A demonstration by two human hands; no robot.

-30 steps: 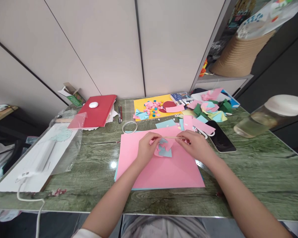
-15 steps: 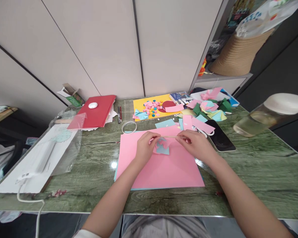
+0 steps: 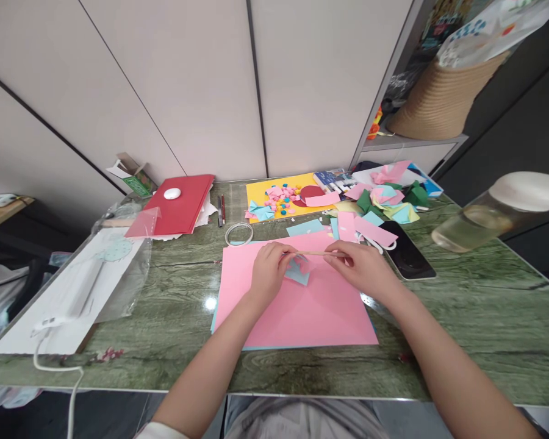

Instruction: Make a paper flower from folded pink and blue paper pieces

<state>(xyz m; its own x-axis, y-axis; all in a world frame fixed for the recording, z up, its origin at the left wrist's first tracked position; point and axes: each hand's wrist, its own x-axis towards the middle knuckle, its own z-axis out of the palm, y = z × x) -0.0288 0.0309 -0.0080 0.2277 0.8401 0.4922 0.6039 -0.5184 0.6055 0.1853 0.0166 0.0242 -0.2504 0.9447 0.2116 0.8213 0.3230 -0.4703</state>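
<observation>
A thin, pale tan stick-like strip (image 3: 317, 253) is stretched level between my two hands above the pink paper sheet (image 3: 302, 317). My left hand (image 3: 271, 266) pinches its left end between thumb and fingers. At the other end, my right hand (image 3: 354, 262) is closed on it in a similar pinch. Just below the strip, beside my left fingertips, is a small light-blue paper piece (image 3: 298, 272) with some pink paper by it. Whether that piece is joined to the strip, I cannot tell. Blue paper peeks out from under the pink sheet.
Coloured paper scraps (image 3: 384, 204) and a black phone (image 3: 409, 253) lie to the right, near a clear bottle (image 3: 478, 222). Behind are a yellow sheet (image 3: 256, 190) with small balls and a wire ring (image 3: 239, 234). A red folder (image 3: 183, 207) and a white glue gun-like tool (image 3: 77, 296) sit left.
The small blue paper piece below the strip has turned and shifted slightly left. Both hands keep nearly the same place and grip.
</observation>
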